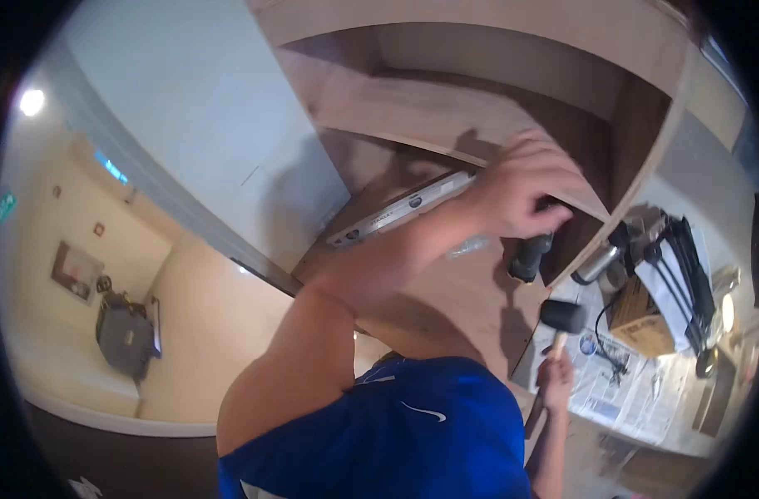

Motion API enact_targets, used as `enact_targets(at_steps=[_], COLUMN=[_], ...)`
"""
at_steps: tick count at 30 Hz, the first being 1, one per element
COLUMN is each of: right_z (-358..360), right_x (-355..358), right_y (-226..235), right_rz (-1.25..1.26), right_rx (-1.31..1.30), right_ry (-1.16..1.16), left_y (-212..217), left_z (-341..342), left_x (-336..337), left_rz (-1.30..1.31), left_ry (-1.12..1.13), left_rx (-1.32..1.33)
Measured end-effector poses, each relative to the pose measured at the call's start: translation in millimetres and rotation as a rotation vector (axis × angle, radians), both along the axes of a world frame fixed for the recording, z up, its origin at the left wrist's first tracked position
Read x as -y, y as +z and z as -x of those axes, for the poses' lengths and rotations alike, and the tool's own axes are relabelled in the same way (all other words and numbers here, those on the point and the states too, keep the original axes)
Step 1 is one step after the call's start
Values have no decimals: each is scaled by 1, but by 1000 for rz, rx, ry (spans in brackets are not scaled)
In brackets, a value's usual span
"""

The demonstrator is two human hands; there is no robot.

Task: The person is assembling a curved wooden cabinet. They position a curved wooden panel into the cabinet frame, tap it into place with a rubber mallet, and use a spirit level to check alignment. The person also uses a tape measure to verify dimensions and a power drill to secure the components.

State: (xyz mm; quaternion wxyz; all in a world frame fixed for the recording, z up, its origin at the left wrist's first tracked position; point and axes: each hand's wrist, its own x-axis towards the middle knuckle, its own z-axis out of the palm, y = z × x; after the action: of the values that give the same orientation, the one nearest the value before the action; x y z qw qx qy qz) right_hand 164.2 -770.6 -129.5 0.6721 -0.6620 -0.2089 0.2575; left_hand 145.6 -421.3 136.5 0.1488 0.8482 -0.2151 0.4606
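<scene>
My left hand is at the front edge of the wooden shelf, its fingers curled and slightly blurred. Something dark shows between thumb and fingers. Directly below sits a dark green, cylinder-shaped tool; whether it is joined to what the hand grips, I cannot tell. Lower right, my right hand is closed round the wooden handle of a mallet, whose black head points up. A silver spirit level lies on the wooden board behind my left forearm. Beside that forearm is a small clear plastic piece.
A pale blue-white panel stands to the left. At right, newspaper covers a surface with a cardboard box, a metal flask, a black cable and black folded legs or straps. A dark bag-like object is far left.
</scene>
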Motion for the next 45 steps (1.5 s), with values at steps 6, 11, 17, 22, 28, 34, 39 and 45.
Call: enact_targets(at_steps=[6,11,17,22,28,34,39,45], right_z=[47,90,119,152,167,182,191,182], right_x=[-80,-152,-192,-233,-248,-249,-259,-231], right_y=[-23,-5,-44,-37,-52,-44,-36,-48], right_rz=[587,634,690,699,874,957,978,953], right_rx=[590,831,929,984,1060,1049,851,819], right_ry=[300,327,314,266,212,181,84,37], left_y=[-127,-145,-169,-170,-167,-163,-172,-169], left_z=[118,160,152,162,165,151,155,154], left_x=[-232,-363,-417,-427,-429,-424,-432,-425], left_rz=[1455,1698,1780,1790,1888,1975,1964,1909], left_ry=[395,314,-30,-206,-178,-165,-159,-142], left_rx=[394,456,293,340,410,522,422,395])
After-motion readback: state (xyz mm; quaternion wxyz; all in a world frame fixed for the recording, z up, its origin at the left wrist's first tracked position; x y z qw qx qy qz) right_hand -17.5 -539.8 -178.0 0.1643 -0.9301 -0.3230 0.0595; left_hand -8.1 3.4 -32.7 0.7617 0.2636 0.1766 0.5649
